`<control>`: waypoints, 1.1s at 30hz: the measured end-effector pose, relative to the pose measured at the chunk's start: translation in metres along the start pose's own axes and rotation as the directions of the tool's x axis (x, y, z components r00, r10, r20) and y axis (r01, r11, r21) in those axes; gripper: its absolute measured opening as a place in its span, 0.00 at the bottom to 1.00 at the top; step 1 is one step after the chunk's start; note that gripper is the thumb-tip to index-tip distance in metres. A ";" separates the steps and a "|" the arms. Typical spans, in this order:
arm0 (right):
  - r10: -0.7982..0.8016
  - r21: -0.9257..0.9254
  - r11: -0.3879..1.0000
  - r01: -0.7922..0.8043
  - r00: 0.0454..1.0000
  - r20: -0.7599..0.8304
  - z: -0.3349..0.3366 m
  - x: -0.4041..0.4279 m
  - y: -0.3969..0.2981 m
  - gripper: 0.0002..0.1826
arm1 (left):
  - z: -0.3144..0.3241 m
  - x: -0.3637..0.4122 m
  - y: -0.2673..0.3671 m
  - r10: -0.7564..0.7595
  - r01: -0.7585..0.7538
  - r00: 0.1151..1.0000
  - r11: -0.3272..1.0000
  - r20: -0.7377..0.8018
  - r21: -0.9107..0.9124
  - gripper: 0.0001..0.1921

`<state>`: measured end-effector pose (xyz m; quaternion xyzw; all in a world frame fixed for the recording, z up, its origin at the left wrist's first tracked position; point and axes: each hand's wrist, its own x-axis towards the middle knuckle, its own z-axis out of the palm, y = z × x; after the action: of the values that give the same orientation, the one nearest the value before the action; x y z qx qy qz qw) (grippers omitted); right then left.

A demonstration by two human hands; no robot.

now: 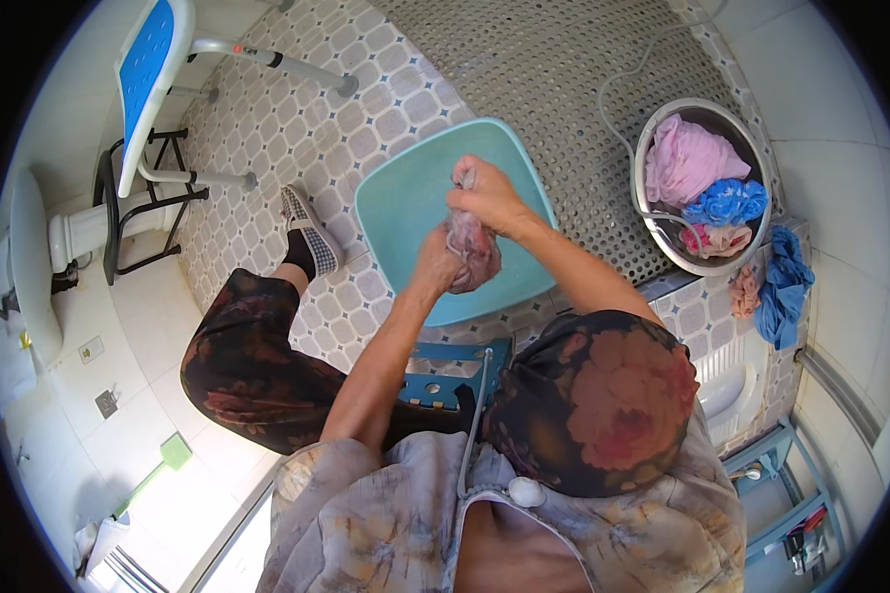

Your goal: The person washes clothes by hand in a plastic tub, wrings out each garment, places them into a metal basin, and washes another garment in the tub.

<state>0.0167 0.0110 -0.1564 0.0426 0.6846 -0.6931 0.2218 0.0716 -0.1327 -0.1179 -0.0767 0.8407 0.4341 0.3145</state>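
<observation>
Both my hands grip one wet, bunched cloth (476, 256), greyish pink with darker red patches. My left hand (439, 259) holds its lower part, and my right hand (489, 194) clasps the upper end with a curled fist. The cloth looks twisted between them, above a square turquoise plastic basin (393, 196) on the floor. The basin's inside shows pale blue-green around the hands; how much water it holds cannot be told. Part of the cloth is hidden behind my fingers.
At the right, a steel basin (756, 148) holds a pink cloth (693, 159) and a blue cloth (727, 201); a grey hose (619, 122) droops into it. Blue fabric (785, 289) lies beside a squat toilet (723, 389). A perforated mat (556, 81) spreads ahead. A blue-seated shower chair (148, 81) stands left.
</observation>
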 end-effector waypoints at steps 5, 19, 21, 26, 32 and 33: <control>-0.138 0.252 0.953 0.169 0.981 -0.137 0.011 -0.013 0.009 0.25 | -0.017 0.001 0.006 0.208 -0.219 0.976 0.911 0.071 0.350 0.19; 0.210 -0.277 0.858 -0.433 0.788 -0.579 0.013 -0.013 0.123 0.15 | 0.047 0.039 -0.105 -0.474 0.445 0.880 0.801 0.029 -0.400 0.28; 0.097 -0.339 0.876 -0.343 0.814 -0.572 0.031 -0.001 0.117 0.15 | 0.052 0.044 -0.140 -0.458 0.417 0.886 0.856 -0.076 -0.307 0.31; -0.343 -0.558 0.823 -0.102 0.694 -0.633 0.011 0.031 0.137 0.14 | 0.079 0.054 -0.106 -0.645 0.546 0.738 0.399 0.198 -0.737 0.41; -0.312 -0.438 0.893 0.100 0.840 -0.445 -0.001 0.034 0.075 0.10 | 0.040 0.064 -0.066 -0.334 0.528 0.741 -0.245 0.582 -0.813 0.45; -0.506 -0.521 0.802 0.292 0.796 -0.332 0.004 0.029 0.068 0.09 | 0.038 0.065 -0.060 -0.243 0.479 0.827 -0.171 0.508 -0.861 0.45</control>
<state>0.0163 0.0025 -0.2298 0.0025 0.8488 -0.5196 -0.0972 0.0619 -0.1303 -0.2137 -0.4740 0.1805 0.7925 0.3387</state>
